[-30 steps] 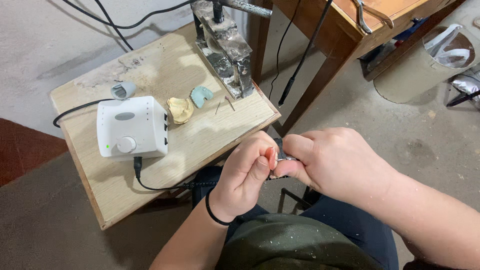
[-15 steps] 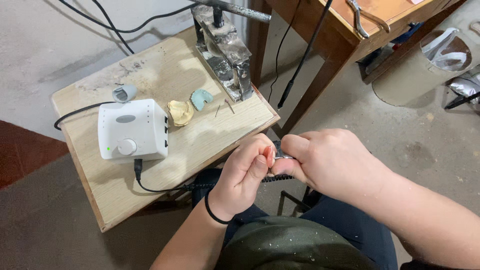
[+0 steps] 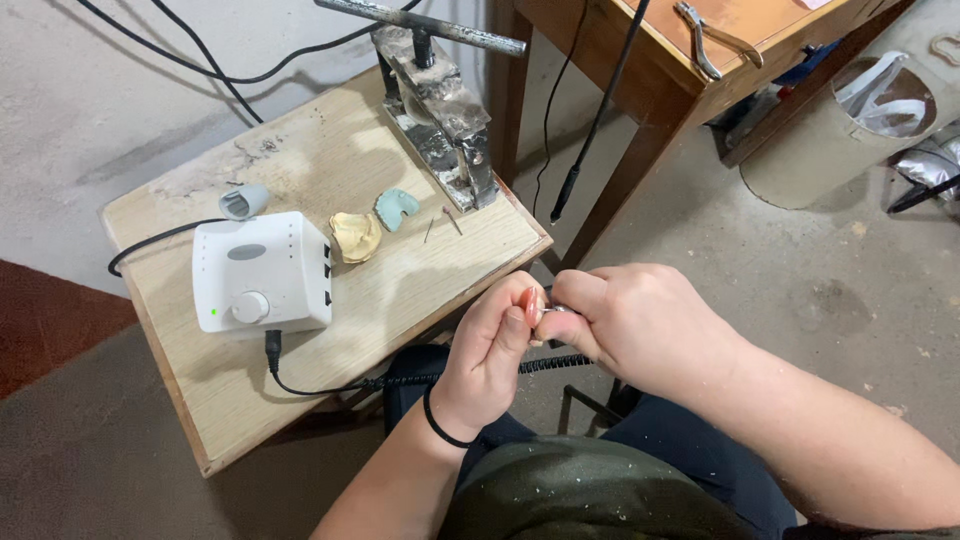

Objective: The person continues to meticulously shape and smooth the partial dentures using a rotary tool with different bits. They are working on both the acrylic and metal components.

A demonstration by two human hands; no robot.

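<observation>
Down in front of the lap, a small pink piece (image 3: 529,303) sits pinched in the left hand (image 3: 492,352), fingers curled tight around it, just off the near edge of the wooden table (image 3: 330,170). It's mostly covered; its shape and which way it faces are hard to make out. Right up against it, the right hand (image 3: 640,325) is closed around a handpiece (image 3: 556,312), only a bit of silvery metal peeking out between the fingers, tip pointing left toward the pink piece. Its long axis seems to run roughly left to right, but the grip hides most of it. A ribbed black cable (image 3: 550,363) trails out below the hands, leading back left to a white control box (image 3: 262,272) on the table, rounded, with a dial on its front and a small green light. No readable labels there from here. Beside the box lie a yellowish cast (image 3: 355,235) and a pale teal cast (image 3: 396,208), nearly touching. A grey metal press (image 3: 440,120) stands at the table's far edge. Far right, a bin with a plastic liner (image 3: 885,95), cut off by the frame.
</observation>
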